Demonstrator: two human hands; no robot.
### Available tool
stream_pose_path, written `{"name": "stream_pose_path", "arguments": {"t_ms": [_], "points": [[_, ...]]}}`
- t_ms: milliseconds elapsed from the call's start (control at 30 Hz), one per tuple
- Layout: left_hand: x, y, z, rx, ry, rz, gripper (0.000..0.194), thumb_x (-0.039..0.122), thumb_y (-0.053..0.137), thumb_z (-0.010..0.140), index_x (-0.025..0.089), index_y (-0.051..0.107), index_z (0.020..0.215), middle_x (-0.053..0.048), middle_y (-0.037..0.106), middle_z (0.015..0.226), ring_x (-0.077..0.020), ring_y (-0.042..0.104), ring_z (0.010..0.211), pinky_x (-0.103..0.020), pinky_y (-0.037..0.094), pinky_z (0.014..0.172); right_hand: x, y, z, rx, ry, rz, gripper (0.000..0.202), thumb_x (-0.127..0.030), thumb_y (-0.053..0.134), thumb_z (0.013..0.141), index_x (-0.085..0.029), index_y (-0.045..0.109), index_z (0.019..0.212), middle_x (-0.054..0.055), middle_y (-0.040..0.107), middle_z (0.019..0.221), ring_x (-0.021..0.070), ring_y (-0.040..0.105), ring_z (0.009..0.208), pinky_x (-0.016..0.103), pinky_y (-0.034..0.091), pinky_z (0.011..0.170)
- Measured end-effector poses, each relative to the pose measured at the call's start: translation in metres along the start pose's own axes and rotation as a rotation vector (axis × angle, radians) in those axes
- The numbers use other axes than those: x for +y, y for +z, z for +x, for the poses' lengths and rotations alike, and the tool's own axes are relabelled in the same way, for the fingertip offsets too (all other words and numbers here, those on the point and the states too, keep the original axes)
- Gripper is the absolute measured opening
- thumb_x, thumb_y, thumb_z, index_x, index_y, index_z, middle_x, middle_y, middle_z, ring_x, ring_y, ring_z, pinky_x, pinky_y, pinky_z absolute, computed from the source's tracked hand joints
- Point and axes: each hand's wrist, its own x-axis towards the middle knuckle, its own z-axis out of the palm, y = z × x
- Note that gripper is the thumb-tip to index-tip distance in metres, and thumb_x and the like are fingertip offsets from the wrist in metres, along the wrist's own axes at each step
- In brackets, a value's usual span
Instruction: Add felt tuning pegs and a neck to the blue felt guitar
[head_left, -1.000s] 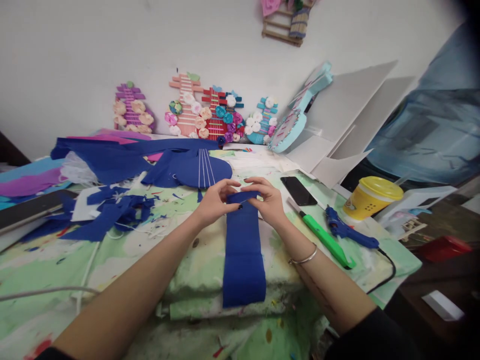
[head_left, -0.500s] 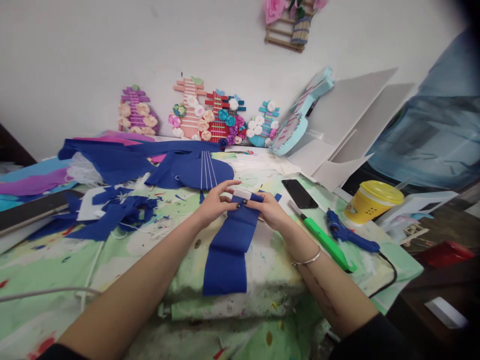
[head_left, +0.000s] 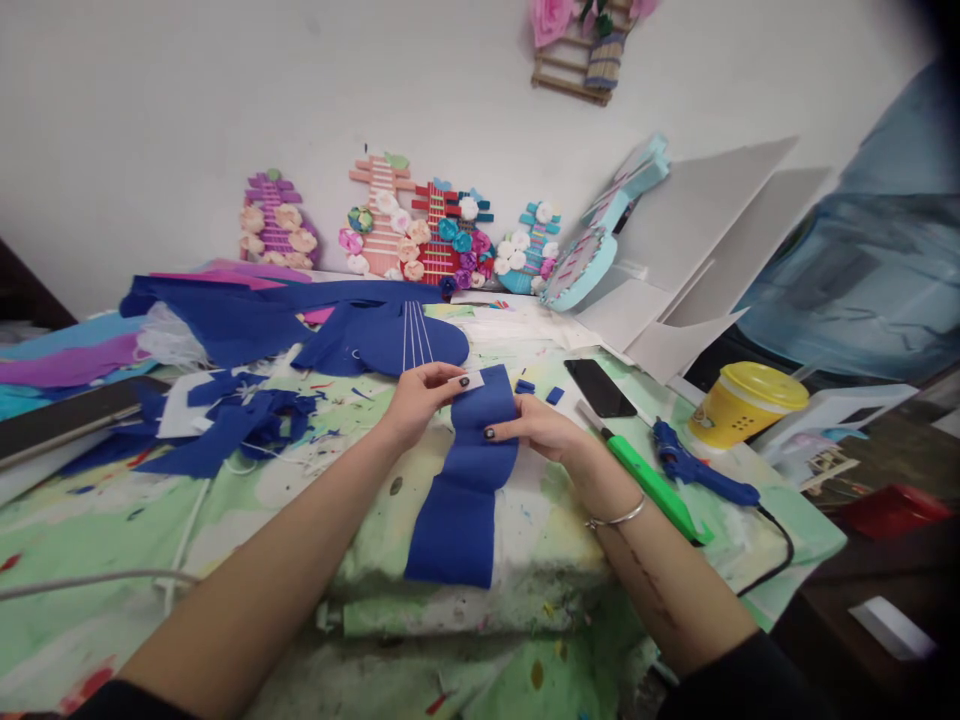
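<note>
A long blue strip of paper or cloth (head_left: 454, 530) hangs toward the table's near edge, its upper part lifted between my hands. My left hand (head_left: 420, 398) pinches a small white piece (head_left: 472, 380) against the strip's top left corner, thumb on top. Lower down on the right side, my right hand (head_left: 546, 428) grips the strip's edge between thumb and fingers; the fingers behind it are hidden. Two small blue pieces (head_left: 555, 395) lie just beyond my right hand. Behind my left hand rests a flat blue guitar shape (head_left: 386, 350) with white strings.
At right lie a phone (head_left: 600, 387), a green-handled cutter (head_left: 652, 487) and a blue glue gun (head_left: 701, 465) with its cord, beside a yellow cup (head_left: 746, 405). Blue scraps (head_left: 255, 425) cover the left. Decorated small guitars (head_left: 439, 235) lean along the wall.
The strip's top end has come up and now shows above my right hand. My right hand has shifted down along the strip's edge, while my left hand moved slightly left with the white piece.
</note>
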Motion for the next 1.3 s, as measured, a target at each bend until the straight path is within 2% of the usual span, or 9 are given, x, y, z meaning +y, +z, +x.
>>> {"name": "stream_pose_path", "arguments": {"t_ms": [167, 300, 467, 700, 867, 1000, 1100, 1200, 1300], "points": [[0.000, -0.004, 0.004, 0.176, 0.004, -0.028, 0.031, 0.031, 0.078, 0.056, 0.015, 0.065, 0.079, -0.001, 0.065, 0.069, -0.0103, 0.057, 0.061, -0.022, 0.042, 0.057, -0.003, -0.003, -0.002, -0.163, 0.090, -0.069, 0.031, -0.019, 0.077, 0.060, -0.014, 0.070, 0.089, 0.003, 0.073, 0.085, 0.0153, 0.067, 0.074, 0.031, 0.055, 0.075], [0.001, -0.005, 0.006, 0.240, -0.029, -0.119, 0.029, 0.026, 0.076, 0.054, 0.013, 0.061, 0.075, -0.001, 0.064, 0.070, -0.0113, 0.059, 0.065, -0.026, 0.049, 0.065, -0.008, -0.010, -0.005, 0.021, 0.088, 0.056, 0.027, -0.018, 0.072, 0.063, -0.015, 0.066, 0.090, 0.001, 0.070, 0.071, 0.0121, 0.065, 0.061, 0.025, 0.054, 0.061], [0.003, -0.007, 0.006, 0.212, -0.104, -0.084, 0.033, 0.021, 0.079, 0.051, 0.012, 0.060, 0.077, -0.002, 0.064, 0.066, -0.0131, 0.061, 0.065, -0.029, 0.051, 0.067, -0.019, -0.021, -0.015, 0.224, 0.023, 0.098, 0.028, -0.013, 0.072, 0.061, -0.018, 0.062, 0.086, -0.002, 0.066, 0.068, 0.0094, 0.061, 0.054, 0.019, 0.047, 0.050], [0.000, -0.010, 0.005, 0.086, -0.246, 0.136, 0.027, 0.024, 0.081, 0.052, 0.011, 0.069, 0.073, -0.005, 0.065, 0.065, -0.0116, 0.057, 0.057, -0.026, 0.046, 0.057, -0.034, -0.037, -0.041, 0.206, -0.001, -0.032, 0.042, -0.020, 0.071, 0.063, -0.020, 0.059, 0.103, -0.002, 0.065, 0.069, 0.0103, 0.059, 0.052, 0.021, 0.045, 0.050], [-0.003, -0.013, 0.007, -0.030, -0.247, 0.306, 0.025, 0.027, 0.079, 0.055, 0.009, 0.070, 0.070, -0.003, 0.060, 0.053, -0.0083, 0.047, 0.045, -0.023, 0.032, 0.045, -0.042, -0.037, -0.066, 0.314, 0.142, -0.391, 0.044, -0.026, 0.068, 0.066, -0.018, 0.058, 0.108, -0.004, 0.060, 0.055, 0.0097, 0.051, 0.040, 0.020, 0.037, 0.041], [-0.002, -0.015, 0.007, -0.046, -0.249, 0.296, 0.025, 0.028, 0.079, 0.053, 0.010, 0.068, 0.066, -0.003, 0.060, 0.054, -0.0090, 0.048, 0.048, -0.022, 0.031, 0.046, -0.046, -0.038, -0.102, 0.701, 0.208, -0.938, 0.026, -0.031, 0.060, 0.074, -0.016, 0.063, 0.095, 0.004, 0.066, 0.065, 0.0148, 0.059, 0.052, 0.024, 0.039, 0.048], [-0.003, -0.015, 0.007, -0.032, -0.243, 0.276, 0.026, 0.029, 0.079, 0.052, 0.010, 0.066, 0.064, -0.002, 0.059, 0.054, -0.0085, 0.047, 0.048, -0.022, 0.033, 0.048, -0.043, -0.057, -0.134, 0.959, 0.287, -1.400, 0.023, -0.033, 0.059, 0.076, -0.016, 0.066, 0.089, 0.009, 0.070, 0.079, 0.0226, 0.064, 0.071, 0.029, 0.042, 0.059], [-0.004, -0.016, 0.008, -0.033, -0.244, 0.264, 0.028, 0.030, 0.081, 0.049, 0.010, 0.068, 0.065, -0.003, 0.061, 0.056, -0.0098, 0.049, 0.050, -0.023, 0.034, 0.049, -0.031, -0.085, -0.162, 0.944, 0.457, -1.608, 0.028, -0.031, 0.059, 0.075, -0.011, 0.065, 0.093, 0.016, 0.069, 0.088, 0.0287, 0.064, 0.084, 0.032, 0.043, 0.065], [-0.005, -0.017, 0.009, -0.001, -0.255, 0.237, 0.033, 0.031, 0.082, 0.047, 0.010, 0.070, 0.069, -0.006, 0.064, 0.059, -0.0127, 0.053, 0.054, -0.026, 0.037, 0.052, -0.015, -0.108, -0.177, 0.869, 0.606, -1.597, 0.018, -0.020, 0.057, 0.073, -0.012, 0.065, 0.087, 0.015, 0.068, 0.085, 0.0273, 0.064, 0.084, 0.030, 0.042, 0.065]]}}
